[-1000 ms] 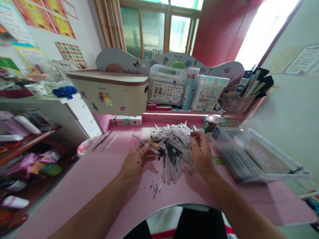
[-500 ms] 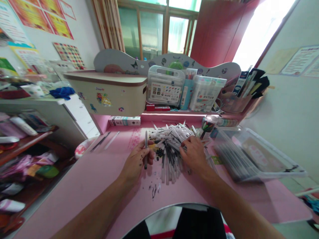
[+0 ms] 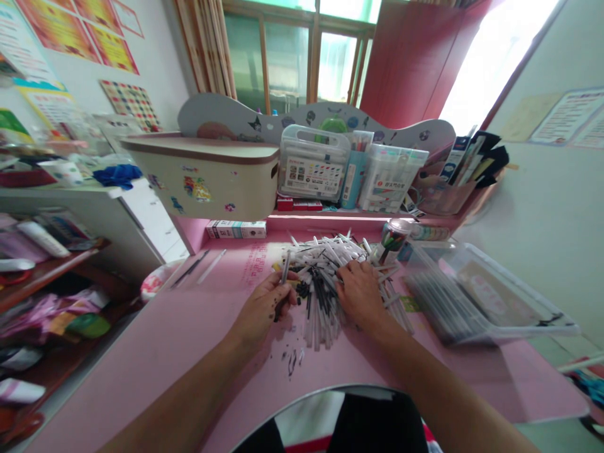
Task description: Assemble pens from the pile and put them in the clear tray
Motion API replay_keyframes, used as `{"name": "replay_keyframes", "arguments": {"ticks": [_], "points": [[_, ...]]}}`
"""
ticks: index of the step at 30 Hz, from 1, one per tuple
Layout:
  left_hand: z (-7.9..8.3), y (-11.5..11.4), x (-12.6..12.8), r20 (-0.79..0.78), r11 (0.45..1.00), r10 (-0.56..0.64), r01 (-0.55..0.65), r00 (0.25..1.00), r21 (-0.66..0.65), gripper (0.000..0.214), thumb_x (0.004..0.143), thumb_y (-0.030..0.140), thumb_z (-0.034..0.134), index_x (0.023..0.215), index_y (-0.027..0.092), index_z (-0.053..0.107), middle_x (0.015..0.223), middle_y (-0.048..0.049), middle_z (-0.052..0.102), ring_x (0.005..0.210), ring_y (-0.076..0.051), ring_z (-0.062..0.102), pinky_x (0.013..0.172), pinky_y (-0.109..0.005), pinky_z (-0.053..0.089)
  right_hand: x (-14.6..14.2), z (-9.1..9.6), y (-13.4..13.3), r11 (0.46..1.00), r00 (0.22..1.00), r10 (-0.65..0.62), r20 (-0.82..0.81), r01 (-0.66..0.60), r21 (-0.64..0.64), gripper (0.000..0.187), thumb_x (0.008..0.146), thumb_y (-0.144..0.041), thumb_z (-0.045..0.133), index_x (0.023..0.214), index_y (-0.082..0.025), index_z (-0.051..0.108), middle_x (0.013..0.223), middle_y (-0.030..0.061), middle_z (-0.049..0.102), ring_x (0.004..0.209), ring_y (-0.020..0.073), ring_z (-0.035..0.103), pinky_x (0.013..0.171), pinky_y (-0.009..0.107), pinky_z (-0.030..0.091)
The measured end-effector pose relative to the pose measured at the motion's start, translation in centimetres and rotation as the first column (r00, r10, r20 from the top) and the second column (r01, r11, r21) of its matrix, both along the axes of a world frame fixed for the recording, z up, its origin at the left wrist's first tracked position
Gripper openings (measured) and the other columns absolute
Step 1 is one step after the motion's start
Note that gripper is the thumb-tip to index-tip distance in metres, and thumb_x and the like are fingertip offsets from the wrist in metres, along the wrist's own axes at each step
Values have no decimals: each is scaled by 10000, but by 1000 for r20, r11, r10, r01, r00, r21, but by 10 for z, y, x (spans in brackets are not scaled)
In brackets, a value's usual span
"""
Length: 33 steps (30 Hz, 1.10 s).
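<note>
Pink worktop (image 3: 165, 327), window (image 3: 287, 63) far; case labels (image 3: 314, 176) too small to read. Left hand (image 3: 264, 303) has fingers round a pen (image 3: 285, 267); right hand (image 3: 361, 292) touches the pen pile (image 3: 323, 302), finger grip hidden.

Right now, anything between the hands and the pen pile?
For the right hand, nothing visible: its fingers are over the right side of the pen pile. The left hand holds a pen; small black pieces lie between it and the pile.
</note>
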State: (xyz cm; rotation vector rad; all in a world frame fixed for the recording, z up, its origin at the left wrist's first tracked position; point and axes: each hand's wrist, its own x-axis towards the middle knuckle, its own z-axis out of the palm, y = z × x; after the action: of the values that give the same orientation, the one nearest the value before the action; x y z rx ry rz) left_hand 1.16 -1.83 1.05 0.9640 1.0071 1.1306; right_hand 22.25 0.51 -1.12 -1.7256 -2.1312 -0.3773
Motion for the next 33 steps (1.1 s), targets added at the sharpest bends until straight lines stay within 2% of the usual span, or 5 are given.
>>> {"name": "replay_keyframes", "arguments": {"ticks": [8,13,18,24,33], "points": [[-6,2,1,-72,997,-80,78,994,-29,246,849,332,589,1019,154,596,664,26,582,464,-52,385,445,-162,253,-1,5,-1,994,999,-27,-38,23,-106,207,902,-163,552,1038,-172,708,1010,131,687,1009,311,557,887,424,403],[-6,-4,6,-82,987,-156,151,984,-63,261,865,390,577,993,163,585,629,35,559,451,-68,407,452,-188,306,7,12,0,988,905,121,-409,-150,-38,317,880,-158,505,1129,-170,702,973,109,653,938,257,576,863,390,436],[-14,-6,7,-185,939,-343,340,921,-52,322,855,470,601,993,180,588,611,33,552,473,-103,467,461,-216,322,3,20,-4,887,377,112,-919,-455,-79,219,875,-286,561,1047,-210,674,808,-2,616,708,152,546,668,292,420],[-18,-9,10,-327,925,-343,376,880,42,290,886,441,564,991,181,637,649,28,543,548,-126,493,513,-236,364,-9,19,-5,864,-138,-76,-987,-504,4,244,727,-314,722,879,-217,558,714,-66,537,562,92,483,573,250,384],[-18,-7,9,-450,922,-291,374,844,103,282,911,402,505,993,179,657,676,9,581,599,-157,542,572,-265,415,-11,12,-8,822,-17,-13,-1000,-570,-1,273,771,-261,686,1037,-224,637,797,-37,584,677,117,556,671,265,443]]}}
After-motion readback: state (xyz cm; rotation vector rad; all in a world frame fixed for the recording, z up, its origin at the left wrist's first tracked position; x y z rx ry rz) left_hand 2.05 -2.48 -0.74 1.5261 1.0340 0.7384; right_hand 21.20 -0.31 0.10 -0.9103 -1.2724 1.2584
